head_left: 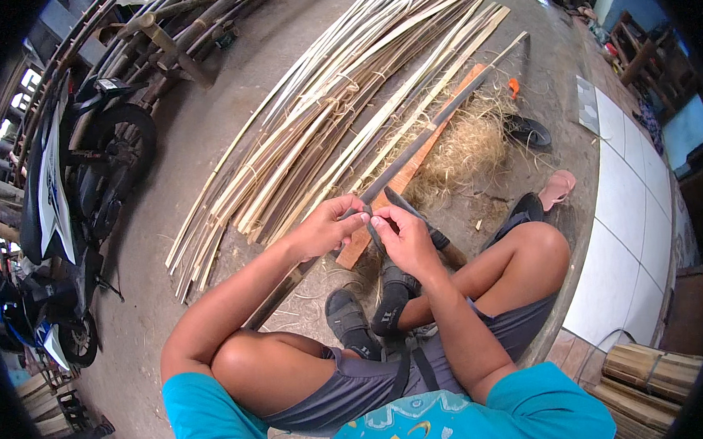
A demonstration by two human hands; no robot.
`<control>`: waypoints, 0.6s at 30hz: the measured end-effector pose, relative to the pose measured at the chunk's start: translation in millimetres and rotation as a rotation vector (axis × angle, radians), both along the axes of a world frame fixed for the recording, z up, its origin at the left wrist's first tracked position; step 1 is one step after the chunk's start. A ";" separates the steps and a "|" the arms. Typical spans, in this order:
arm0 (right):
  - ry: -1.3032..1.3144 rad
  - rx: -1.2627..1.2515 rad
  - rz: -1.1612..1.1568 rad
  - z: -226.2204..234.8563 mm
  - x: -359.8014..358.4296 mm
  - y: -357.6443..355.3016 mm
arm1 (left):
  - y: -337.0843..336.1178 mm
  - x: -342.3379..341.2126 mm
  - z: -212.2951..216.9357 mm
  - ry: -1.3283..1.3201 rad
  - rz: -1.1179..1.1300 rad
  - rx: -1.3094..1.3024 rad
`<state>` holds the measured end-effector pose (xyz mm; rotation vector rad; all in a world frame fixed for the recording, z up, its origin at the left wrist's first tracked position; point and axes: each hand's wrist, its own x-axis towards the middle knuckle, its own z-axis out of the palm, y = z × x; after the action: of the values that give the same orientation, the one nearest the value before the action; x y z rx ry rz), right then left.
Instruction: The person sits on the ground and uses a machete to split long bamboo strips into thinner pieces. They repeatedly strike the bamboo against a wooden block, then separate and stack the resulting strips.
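Place: workshop, informal, for wood or bamboo strips; partly domestic in character. Evidence as follows.
Floor point(138, 318): bare, concrete-like, littered with scraps.
Strips point(322, 118): many, pale and brown, spread in a long heap.
Shavings point(463, 146): one curly pile.
Plank point(357, 249): one, orange, on the floor beside the shavings.
Dark strip point(411, 150): one, held by a seated person.
Slats point(653, 370): tied bundle, lower right.
Poles point(176, 51): several, upper left.
Motorbikes point(52, 195): two, parked, left.
Tiles point(625, 213): white, right side.
Sandal point(558, 189): pink, near the tiles.
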<state>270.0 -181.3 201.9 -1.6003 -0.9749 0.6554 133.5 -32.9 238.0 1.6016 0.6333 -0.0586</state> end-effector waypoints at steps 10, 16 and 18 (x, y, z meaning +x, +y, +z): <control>-0.088 0.070 0.026 6.2 -2.2 0.0 | 1.2 2.2 8.3 0.044 -0.009 -0.063; -0.012 0.078 0.013 2.1 -5.7 -0.3 | 0.8 0.2 4.9 0.049 0.005 -0.053; -0.013 0.094 -0.003 5.4 -4.6 2.1 | 1.8 0.3 9.1 0.063 0.011 -0.038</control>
<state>265.4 -179.2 207.2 -1.5250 -0.9977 0.5897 133.8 -31.1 247.1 1.5649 0.6854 -0.1127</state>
